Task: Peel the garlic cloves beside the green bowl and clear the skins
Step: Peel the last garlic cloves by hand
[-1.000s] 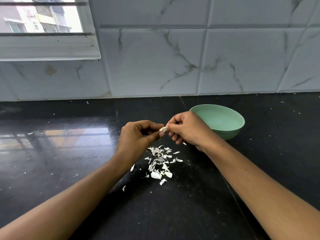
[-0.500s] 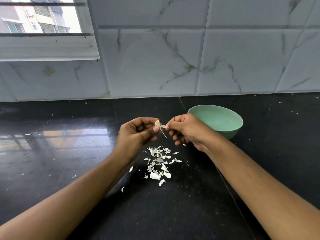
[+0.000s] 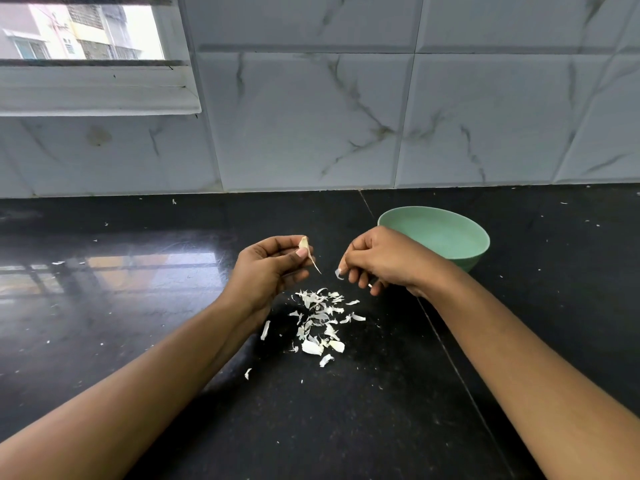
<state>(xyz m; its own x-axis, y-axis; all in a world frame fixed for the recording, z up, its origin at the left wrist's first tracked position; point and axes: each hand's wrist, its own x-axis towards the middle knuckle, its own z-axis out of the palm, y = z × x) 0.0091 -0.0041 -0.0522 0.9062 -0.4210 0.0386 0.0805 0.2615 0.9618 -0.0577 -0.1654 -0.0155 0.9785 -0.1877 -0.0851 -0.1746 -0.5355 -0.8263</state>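
Black surface (image 3: 138, 306); green bowl (image 3: 450, 237) right of centre. Left hand (image 3: 266, 268) and right hand (image 3: 384, 261) mid-frame, above skin pile (image 3: 318, 320). Left fingers pinch garlic clove (image 3: 303, 244), strip dangling; right fingers pinch torn flake (image 3: 338, 274). Best: drop flake on pile, then pull strip off whole.

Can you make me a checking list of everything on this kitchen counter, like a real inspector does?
Surface: black glossy countertop, dotted with tiny white flecks.
Job's things: garlic clove, partly peeled, skin strip hanging; green bowl behind the right hand, nothing seen inside.
Clutter: pile of skins on the countertop under the hands.
Hands: left hand pinches the clove; right hand pinches a skin scrap.
Cables: nothing seen.
Surroundings: marbled tiled wall; window at upper left.
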